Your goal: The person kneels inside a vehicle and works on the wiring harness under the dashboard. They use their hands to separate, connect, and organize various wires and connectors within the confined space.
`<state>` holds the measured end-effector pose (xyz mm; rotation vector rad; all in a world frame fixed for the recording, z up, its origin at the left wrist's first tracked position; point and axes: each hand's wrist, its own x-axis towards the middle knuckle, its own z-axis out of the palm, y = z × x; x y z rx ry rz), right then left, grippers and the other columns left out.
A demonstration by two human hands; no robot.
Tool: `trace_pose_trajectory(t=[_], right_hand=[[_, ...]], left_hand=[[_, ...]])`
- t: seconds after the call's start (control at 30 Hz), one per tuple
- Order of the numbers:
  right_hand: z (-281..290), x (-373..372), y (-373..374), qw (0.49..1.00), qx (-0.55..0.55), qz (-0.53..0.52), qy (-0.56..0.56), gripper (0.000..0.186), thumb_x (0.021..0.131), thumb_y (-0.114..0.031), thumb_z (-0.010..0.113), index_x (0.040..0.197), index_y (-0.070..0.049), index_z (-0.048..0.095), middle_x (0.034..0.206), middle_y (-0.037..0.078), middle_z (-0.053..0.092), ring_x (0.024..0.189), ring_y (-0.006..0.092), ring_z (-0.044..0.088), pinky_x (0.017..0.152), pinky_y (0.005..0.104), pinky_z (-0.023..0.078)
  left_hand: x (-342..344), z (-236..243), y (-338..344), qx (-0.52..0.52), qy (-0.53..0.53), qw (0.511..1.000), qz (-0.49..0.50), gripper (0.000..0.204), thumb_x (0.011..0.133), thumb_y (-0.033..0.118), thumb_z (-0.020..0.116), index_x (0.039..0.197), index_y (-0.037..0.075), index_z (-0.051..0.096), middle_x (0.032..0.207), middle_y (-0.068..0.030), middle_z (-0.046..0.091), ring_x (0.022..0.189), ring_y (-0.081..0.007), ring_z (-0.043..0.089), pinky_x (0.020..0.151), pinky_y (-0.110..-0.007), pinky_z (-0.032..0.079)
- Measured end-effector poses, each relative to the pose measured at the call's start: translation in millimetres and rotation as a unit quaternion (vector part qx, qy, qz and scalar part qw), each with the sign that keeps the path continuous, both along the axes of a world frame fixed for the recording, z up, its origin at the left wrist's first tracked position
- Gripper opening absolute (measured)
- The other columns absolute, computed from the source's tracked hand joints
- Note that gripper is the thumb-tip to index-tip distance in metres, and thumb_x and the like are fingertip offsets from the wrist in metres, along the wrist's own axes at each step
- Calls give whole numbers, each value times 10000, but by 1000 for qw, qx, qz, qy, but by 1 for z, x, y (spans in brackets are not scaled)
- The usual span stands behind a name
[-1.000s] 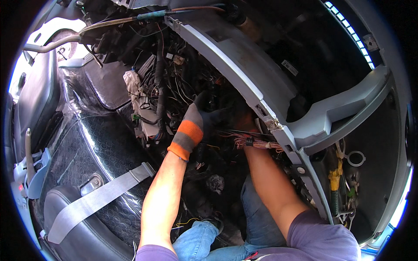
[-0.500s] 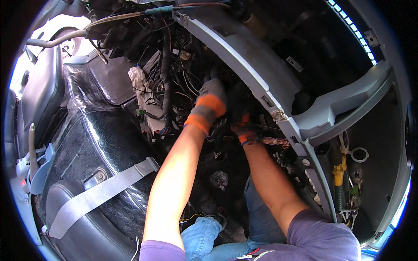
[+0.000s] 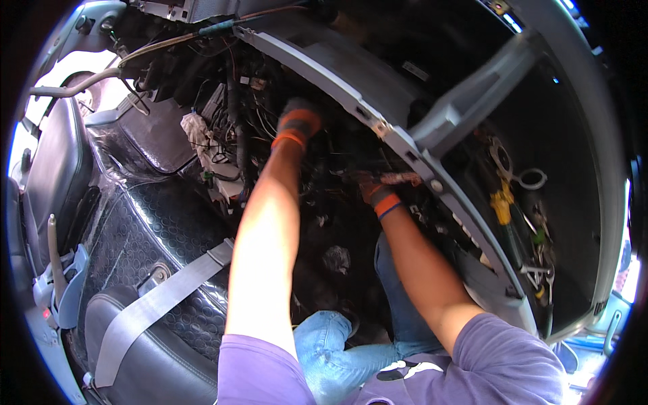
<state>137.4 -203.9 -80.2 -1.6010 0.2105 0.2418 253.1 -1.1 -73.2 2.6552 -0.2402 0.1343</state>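
My left hand (image 3: 298, 125), in a grey glove with orange bands, reaches into the dark space beneath the dashboard frame, beside a tangle of wires (image 3: 260, 118). Its fingers are lost in shadow, so their grip does not show. Nearer to me, my right hand (image 3: 375, 191) wears a matching glove. A pinkish taped wire bundle (image 3: 399, 178) runs right by its fingertips. Darkness and blur hide whether those fingers hold it.
The grey dashboard frame (image 3: 337, 91) arcs across above my hands. A tray at right holds pliers with yellow tape (image 3: 501, 206), ring-shaped tools (image 3: 532, 179) and spanners (image 3: 549, 270). Left are black seats (image 3: 57, 155), a lever (image 3: 54, 250) and a grey seat belt (image 3: 158, 297). Crumpled plastic (image 3: 336, 259) lies below.
The whole view has shifted and turned, bringing more of the tool tray into sight. My left hand reaches farther in. My right hand sits closer to the wire bundle.
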Motion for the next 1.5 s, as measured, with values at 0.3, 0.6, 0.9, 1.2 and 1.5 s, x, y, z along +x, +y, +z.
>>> trace_pose_trajectory(t=[0.3, 0.6, 0.9, 1.2, 1.5], right_hand=[[89, -99, -38, 947, 187, 36, 260, 275, 918, -253, 604, 1150, -105, 599, 1056, 57, 638, 1012, 235, 623, 837, 406, 533], [132, -118, 8, 943, 61, 325, -45, 266, 877, -69, 636, 1138, -31, 603, 1097, 89, 609, 1051, 219, 597, 889, 380, 517], [109, -115, -3, 957, -112, 206, -172, 530, 744, -143, 800, 1199, -20, 557, 1080, 74, 621, 1006, 168, 594, 880, 317, 498], [132, -40, 63, 970, -11, 112, -213, 537, 835, -189, 724, 1298, -4, 524, 1235, 128, 589, 1093, 191, 568, 940, 326, 462], [64, 123, 91, 958, -107, 68, -257, 525, 893, -395, 632, 1207, 26, 619, 1288, 143, 598, 1163, 247, 551, 1003, 353, 400]], left_hand=[[33, -21, -1, 60, 59, 991, -102, 405, 979, 250, 405, 1307, 65, 555, 1391, -163, 516, 1288, -316, 482, 1063, -369, 401], [5, -83, 155, 78, -5, 997, -19, 378, 953, 253, 475, 1268, 76, 583, 1323, -147, 575, 1213, -270, 542, 1043, -353, 404], [-69, 23, -40, -119, 97, 964, 215, 391, 882, 323, 579, 1101, 2, 626, 1153, -293, 626, 1114, -406, 603, 900, -462, 503], [-51, 30, -3, -134, 228, 959, 105, 450, 820, 345, 638, 1172, 66, 663, 1196, -197, 637, 1148, -366, 592, 944, -422, 495], [-1, 16, -3, -105, 144, 981, 75, 327, 894, 282, 542, 1112, 97, 700, 1191, -152, 656, 1113, -331, 624, 897, -444, 510]])
